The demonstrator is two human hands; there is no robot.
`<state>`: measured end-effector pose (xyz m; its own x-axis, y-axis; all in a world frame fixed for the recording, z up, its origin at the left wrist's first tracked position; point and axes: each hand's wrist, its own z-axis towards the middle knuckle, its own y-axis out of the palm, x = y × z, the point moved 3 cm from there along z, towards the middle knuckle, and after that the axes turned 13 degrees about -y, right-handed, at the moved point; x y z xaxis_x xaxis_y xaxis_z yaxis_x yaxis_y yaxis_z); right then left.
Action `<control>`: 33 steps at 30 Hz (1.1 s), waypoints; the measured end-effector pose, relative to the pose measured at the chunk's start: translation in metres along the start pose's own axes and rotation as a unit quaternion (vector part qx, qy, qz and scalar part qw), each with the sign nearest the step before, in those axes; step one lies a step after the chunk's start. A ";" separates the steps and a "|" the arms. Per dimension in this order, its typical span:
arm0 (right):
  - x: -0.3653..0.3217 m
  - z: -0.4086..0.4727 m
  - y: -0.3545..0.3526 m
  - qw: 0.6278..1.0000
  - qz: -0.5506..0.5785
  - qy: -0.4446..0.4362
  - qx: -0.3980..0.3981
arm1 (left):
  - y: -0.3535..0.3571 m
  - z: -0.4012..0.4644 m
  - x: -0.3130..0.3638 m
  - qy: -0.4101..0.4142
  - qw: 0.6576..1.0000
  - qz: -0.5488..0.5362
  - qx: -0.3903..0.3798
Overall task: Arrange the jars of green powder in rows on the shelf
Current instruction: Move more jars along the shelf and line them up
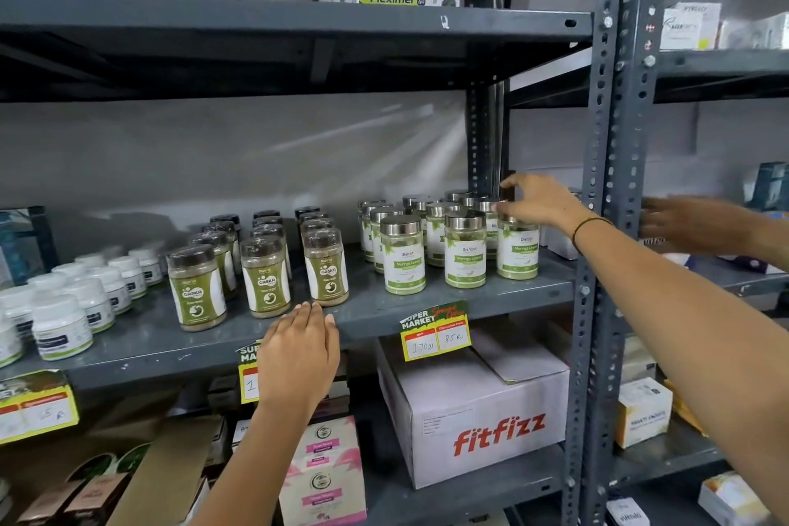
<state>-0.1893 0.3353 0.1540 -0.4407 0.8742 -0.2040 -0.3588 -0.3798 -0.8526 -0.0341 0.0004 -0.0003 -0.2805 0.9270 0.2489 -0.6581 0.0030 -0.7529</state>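
Observation:
Several jars of green powder (403, 258) with silver lids and white-green labels stand in rows at the right end of the grey middle shelf (375, 312). My right hand (540, 201) hovers over the back right jars (517, 252), thumb and fingers apart, with nothing in them. Whether a fingertip touches a lid I cannot tell. My left hand (299, 350) lies flat on the shelf's front edge, holding nothing, just in front of the dark-lidded jars.
Dark-lidded jars of olive powder (326, 269) stand in rows mid-shelf, white tubs (62, 325) at the left. A perforated steel upright (606, 184) rises just right of the jars. Another person's hand (683, 222) reaches into the neighbouring shelf. A Fitfizz carton (482, 410) sits below.

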 end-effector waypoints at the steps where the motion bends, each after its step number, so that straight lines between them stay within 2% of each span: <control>1: -0.006 0.000 -0.001 0.999 0.000 -0.028 0.039 | 0.000 0.000 0.000 -0.001 1.000 -0.001 0.000; 3: -0.022 -0.001 -0.001 0.993 0.006 -0.088 0.074 | 0.000 0.000 0.000 0.000 1.000 -0.002 0.000; 6: -0.047 -0.002 0.009 0.992 -0.017 -0.126 -0.005 | 0.000 0.000 -0.001 -0.002 1.000 0.001 0.000; 8: -0.056 -0.003 0.016 0.989 -0.061 -0.124 -0.042 | 0.000 0.000 -0.001 -0.002 1.000 0.002 -0.003; 10: -0.060 -0.003 0.021 0.987 -0.084 -0.126 -0.047 | 0.000 0.001 -0.001 -0.002 1.000 0.002 -0.005; 18: -0.057 -0.003 0.023 0.992 -0.008 -0.117 -0.042 | 0.000 0.000 -0.001 -0.007 1.000 0.000 -0.010; 24: -0.055 -0.002 0.026 0.992 0.004 -0.116 -0.052 | -0.001 0.000 -0.001 -0.009 1.000 -0.004 -0.009; 26: -0.057 -0.002 0.025 0.992 -0.005 -0.120 -0.038 | -0.001 0.001 -0.001 -0.009 1.000 -0.005 -0.009; 29: -0.070 -0.001 0.024 0.989 -0.014 -0.141 0.034 | -0.001 0.001 -0.001 -0.012 1.000 -0.006 -0.008; 33: -0.118 0.002 0.029 0.971 0.001 -0.213 0.111 | 0.000 0.001 -0.002 -0.010 1.000 -0.004 -0.008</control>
<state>-0.1496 0.2205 0.1547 -0.7241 0.6878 0.0522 -0.5057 -0.4779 -0.7182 -0.0346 -0.0016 0.0002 -0.2900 0.9190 0.2671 -0.6484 0.0166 -0.7611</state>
